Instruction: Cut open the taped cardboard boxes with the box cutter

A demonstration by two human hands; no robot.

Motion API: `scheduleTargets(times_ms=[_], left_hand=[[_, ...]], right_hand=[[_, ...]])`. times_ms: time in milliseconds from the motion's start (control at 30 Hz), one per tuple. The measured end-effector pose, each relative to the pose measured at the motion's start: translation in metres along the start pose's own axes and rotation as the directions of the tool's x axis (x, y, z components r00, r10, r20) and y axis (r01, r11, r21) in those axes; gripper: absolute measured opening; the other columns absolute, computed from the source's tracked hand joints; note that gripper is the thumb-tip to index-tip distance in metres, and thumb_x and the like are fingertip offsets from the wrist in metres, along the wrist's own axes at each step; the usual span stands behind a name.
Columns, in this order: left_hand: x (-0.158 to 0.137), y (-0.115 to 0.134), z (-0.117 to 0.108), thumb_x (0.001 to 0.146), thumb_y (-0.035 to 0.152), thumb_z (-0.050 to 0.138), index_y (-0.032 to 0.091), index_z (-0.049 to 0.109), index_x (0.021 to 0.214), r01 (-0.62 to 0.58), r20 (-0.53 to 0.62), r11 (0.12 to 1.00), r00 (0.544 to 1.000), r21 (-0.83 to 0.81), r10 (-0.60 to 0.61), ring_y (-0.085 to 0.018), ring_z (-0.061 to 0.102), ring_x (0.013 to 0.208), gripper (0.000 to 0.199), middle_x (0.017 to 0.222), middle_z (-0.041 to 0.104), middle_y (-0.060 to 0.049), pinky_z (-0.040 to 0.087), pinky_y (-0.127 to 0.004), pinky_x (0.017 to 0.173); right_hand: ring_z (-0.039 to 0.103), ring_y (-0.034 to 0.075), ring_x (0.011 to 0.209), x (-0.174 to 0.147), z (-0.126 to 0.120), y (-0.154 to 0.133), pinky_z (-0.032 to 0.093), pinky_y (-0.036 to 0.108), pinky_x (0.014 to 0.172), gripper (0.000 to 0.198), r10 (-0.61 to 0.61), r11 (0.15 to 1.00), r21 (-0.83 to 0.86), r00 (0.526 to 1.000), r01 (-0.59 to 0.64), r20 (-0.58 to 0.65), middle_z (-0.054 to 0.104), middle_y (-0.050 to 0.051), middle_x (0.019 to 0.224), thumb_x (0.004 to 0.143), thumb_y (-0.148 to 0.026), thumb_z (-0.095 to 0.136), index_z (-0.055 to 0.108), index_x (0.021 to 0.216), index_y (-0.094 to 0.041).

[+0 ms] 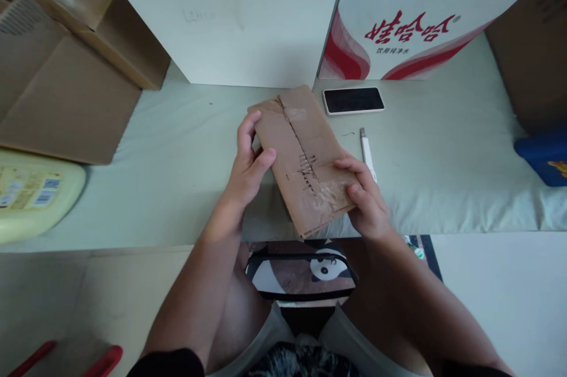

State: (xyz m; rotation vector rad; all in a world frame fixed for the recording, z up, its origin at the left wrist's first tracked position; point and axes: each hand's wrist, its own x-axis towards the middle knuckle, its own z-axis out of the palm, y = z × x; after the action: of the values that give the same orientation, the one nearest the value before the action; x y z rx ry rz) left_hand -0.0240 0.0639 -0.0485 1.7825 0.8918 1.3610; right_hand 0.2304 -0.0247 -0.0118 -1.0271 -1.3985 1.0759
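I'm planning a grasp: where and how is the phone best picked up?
Probably pinch the phone across its long edges near the right end, coming from above and the right: it lies flat, face up, with the package to its left and the carton close behind its far edge.

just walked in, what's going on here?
A person's left hand and right hand hold a brown cardboard package between them, at its opposite sides. A ragged seam runs along its face; I can't tell if it's open. A phone and a slim white tool lie nearby on the pale cloth.
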Motion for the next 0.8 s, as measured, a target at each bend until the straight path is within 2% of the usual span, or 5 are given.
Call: scheduleTargets(times_ms=[267, 500, 633, 700, 800], left_hand=[[-0.002, 0.001, -0.001, 0.095, 0.075, 0.060, 0.048, 0.029, 0.159, 0.025, 0.003, 0.999, 1.000, 0.046, -0.025, -0.034, 0.056, 0.143, 0.076, 0.164, 0.046, -0.007, 0.057, -0.053, 0.113], [-0.012, 0.006, 0.005, 0.087, 0.085, 0.059, 0.045, 0.028, 0.163, 0.027, 0.010, 0.990, 1.000, 0.137, -0.029, -0.041, 0.017, 0.169, 0.091, 0.181, 0.016, -0.007, 0.031, -0.065, 0.133], [-0.012, 0.008, 0.007, 0.090, 0.081, 0.061, 0.044, 0.035, 0.158, 0.048, 0.011, 0.995, 0.999, 0.092, -0.050, -0.042, 0.020, 0.168, 0.081, 0.177, 0.021, -0.008, 0.042, -0.063, 0.128], [-0.011, 0.008, 0.007, 0.090, 0.080, 0.062, 0.043, 0.037, 0.155, 0.054, 0.009, 0.995, 0.998, 0.082, -0.055, -0.042, 0.022, 0.166, 0.079, 0.175, 0.025, -0.009, 0.045, -0.062, 0.125], [-0.010, 0.007, 0.007, 0.089, 0.081, 0.061, 0.043, 0.038, 0.153, 0.053, -0.002, 0.995, 0.999, 0.085, -0.053, -0.041, 0.026, 0.165, 0.078, 0.172, 0.027, -0.009, 0.047, -0.060, 0.124]], right_hand=[[0.052, 0.033, 0.153, -0.001, -0.002, 0.005, 0.044, 0.058, 0.126, 0.044, -0.042, 0.997, -0.064, 0.999, 0.042, 0.002, 0.058, 0.004, 0.162, 0.101, -0.059, 0.052, 0.066, 0.134, -0.035], [0.051, 0.032, 0.155, -0.004, -0.005, 0.013, 0.044, 0.057, 0.126, 0.053, -0.085, 0.993, -0.074, 0.996, 0.087, 0.035, 0.055, 0.001, 0.165, 0.104, -0.067, 0.042, 0.060, 0.147, -0.041], [0.064, 0.030, 0.138, 0.004, -0.020, 0.012, 0.055, 0.054, 0.112, 0.056, -0.043, 0.989, -0.147, 0.996, 0.031, -0.079, 0.065, 0.007, 0.150, 0.103, -0.069, 0.037, 0.059, 0.144, -0.038], [0.067, 0.031, 0.127, 0.010, -0.033, 0.010, 0.056, 0.054, 0.108, 0.046, 0.004, 0.917, -0.389, 0.979, -0.084, -0.203, 0.070, 0.011, 0.136, 0.101, -0.058, 0.047, 0.065, 0.134, -0.031], [0.063, 0.036, 0.121, 0.017, -0.052, 0.010, 0.052, 0.061, 0.108, 0.050, 0.072, 0.579, -0.749, 0.935, -0.322, -0.347, 0.067, 0.017, 0.126, 0.090, -0.049, 0.059, 0.071, 0.131, -0.024]])
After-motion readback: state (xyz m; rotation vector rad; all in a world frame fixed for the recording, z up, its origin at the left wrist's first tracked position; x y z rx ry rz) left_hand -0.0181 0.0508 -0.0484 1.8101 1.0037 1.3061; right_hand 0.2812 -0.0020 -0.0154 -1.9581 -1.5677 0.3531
